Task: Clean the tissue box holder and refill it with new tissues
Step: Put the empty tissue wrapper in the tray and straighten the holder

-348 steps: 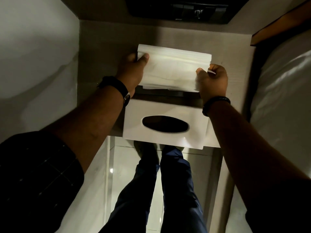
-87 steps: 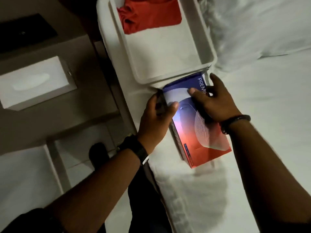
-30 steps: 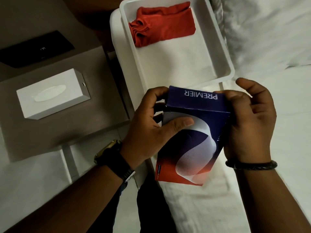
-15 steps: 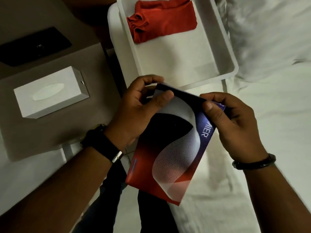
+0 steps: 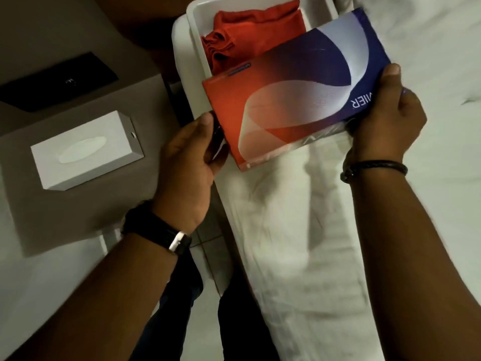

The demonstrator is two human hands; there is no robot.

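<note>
Both my hands hold a red, white and purple cardboard tissue box (image 5: pixel 294 87) over the edge of the bed. My left hand (image 5: pixel 191 157) grips its red end. My right hand (image 5: pixel 387 110) grips its purple end, thumb on top. The box lies roughly level, printed face up, partly over the white tray (image 5: pixel 194 43). The white tissue box holder (image 5: pixel 86 149) stands closed on the bedside table (image 5: pixel 65 209) at the left, white tissue showing in its oval slot, apart from both hands.
A folded red cloth (image 5: pixel 250 35) lies in the white tray on the bed. White bed linen (image 5: pixel 312 243) fills the right side. A black panel (image 5: pixel 57 82) sits behind the bedside table. My legs stand on tiled floor between table and bed.
The tissue box has turned from hanging upright between my hands to lying level, its red end now left and purple end right. It has also moved up toward the tray.
</note>
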